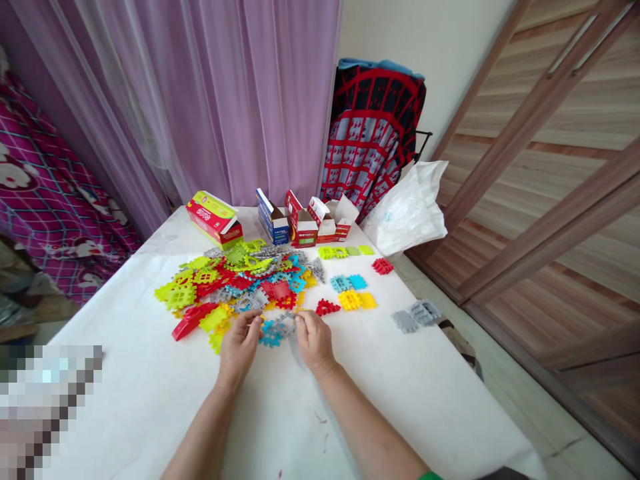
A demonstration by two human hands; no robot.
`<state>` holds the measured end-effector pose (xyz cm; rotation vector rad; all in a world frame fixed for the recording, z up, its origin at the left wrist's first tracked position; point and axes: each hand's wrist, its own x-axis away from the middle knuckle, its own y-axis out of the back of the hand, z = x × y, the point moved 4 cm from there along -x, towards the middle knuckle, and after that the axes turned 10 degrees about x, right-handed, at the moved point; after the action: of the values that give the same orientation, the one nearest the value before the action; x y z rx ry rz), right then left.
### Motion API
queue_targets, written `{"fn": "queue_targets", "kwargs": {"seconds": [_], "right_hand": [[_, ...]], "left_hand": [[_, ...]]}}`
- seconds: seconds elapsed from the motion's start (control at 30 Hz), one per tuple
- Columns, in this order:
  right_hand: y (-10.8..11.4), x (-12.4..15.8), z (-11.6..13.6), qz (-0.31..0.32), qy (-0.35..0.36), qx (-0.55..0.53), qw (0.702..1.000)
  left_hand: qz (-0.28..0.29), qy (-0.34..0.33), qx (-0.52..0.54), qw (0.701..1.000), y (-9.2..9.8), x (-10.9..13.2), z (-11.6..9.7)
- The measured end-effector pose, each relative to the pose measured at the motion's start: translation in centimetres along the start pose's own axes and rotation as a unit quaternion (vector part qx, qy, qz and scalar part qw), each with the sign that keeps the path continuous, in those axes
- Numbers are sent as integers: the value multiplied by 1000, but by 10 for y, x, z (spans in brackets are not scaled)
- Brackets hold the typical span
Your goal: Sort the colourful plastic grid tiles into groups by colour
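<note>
Gray plastic piece (286, 319) is pinched by the right hand (315, 340), on the side facing the left hand (240, 345), which curls nearby, its grip impossible to tell.

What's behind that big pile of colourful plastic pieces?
A red-and-lime cardboard box, an open blue-and-white cardboard box, open red-and-white cardboard boxes, then a purple fabric curtain. Anything low against the far side of the colourful plastic pile is covered.
</note>
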<state>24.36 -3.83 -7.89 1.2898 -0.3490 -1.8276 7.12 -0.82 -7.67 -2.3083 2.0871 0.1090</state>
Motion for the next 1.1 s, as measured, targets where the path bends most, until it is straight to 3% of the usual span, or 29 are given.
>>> {"fn": "queue_targets", "kwargs": {"seconds": [0.17, 0.37, 0.6, 0.83, 1.1], "right_hand": [[-3, 4, -18, 43, -114, -54, 991], [-3, 4, -11, 59, -100, -79, 990], [7, 16, -3, 59, -96, -127, 985], [9, 27, -4, 56, -110, -152, 981], [16, 21, -12, 30, -134, -127, 982]], "left_hand": [[76, 21, -11, 997, -12, 9, 4], [124, 64, 7, 990, -23, 15, 8], [102, 140, 71, 982, -24, 16, 8], [146, 161, 96, 971, -33, 21, 10], [210, 169, 10, 963, -34, 23, 6]]}}
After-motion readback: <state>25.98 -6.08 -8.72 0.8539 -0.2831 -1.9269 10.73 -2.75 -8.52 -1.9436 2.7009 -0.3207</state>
